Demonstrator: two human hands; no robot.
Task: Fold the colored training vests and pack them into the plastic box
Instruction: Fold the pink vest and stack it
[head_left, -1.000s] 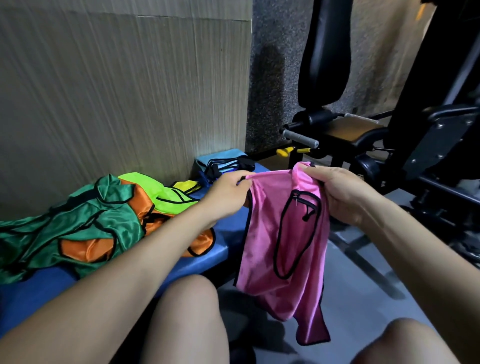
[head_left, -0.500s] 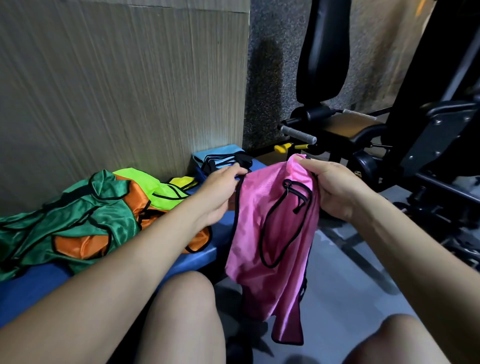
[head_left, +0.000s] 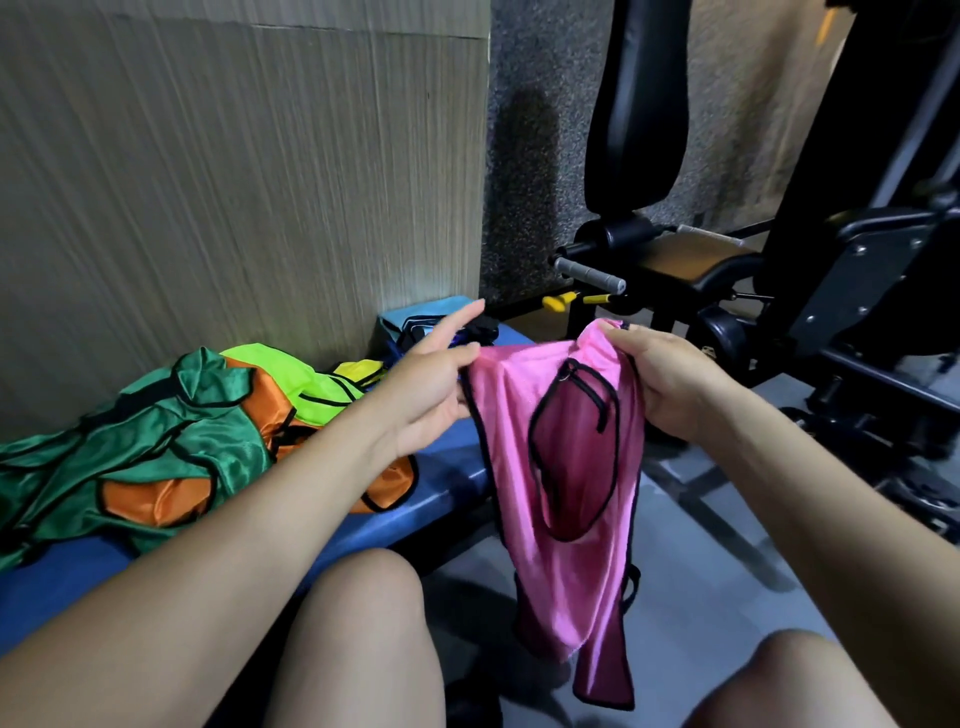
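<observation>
Vest in mid-air, shoulders up.
We pinch the pink vest (head_left: 566, 467) with our left hand (head_left: 431, 384), index straight; right hand (head_left: 670, 379) grips its top, so it hangs flat for folding.

A vest (head_left: 566, 467) hangs below my fingers (head_left: 618, 338). Left of my fingers (head_left: 457, 364), more vests (head_left: 171, 447) lie heaped on the bench (head_left: 447, 483); a machine (head_left: 779, 291) stands beyond my fingers.
</observation>
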